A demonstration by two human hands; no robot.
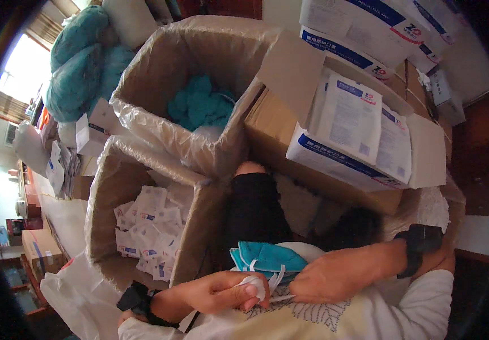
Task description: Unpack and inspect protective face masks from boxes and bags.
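A folded teal face mask [270, 258] with white straps lies over my lap, just beyond my two hands. Between my hands runs a thin white strap [280, 298]. My left hand [219, 292] is closed, its thumb pressed toward the fingers at the strap's left end. Some white material [254, 287] covers or sits at its fingertips; its kind is unclear. The curled fingers of my right hand [326, 277] grip the strap's other end, close to the mask's right side. Both wrists wear black bands.
A plastic-lined carton [105, 204] at left holds many small white packets [151, 229]. Behind it, another lined carton [221, 48] contains teal masks [199, 105]. To the right, an open white-and-blue box [335, 161] of flat packets [349, 113] rests on a brown carton [272, 122].
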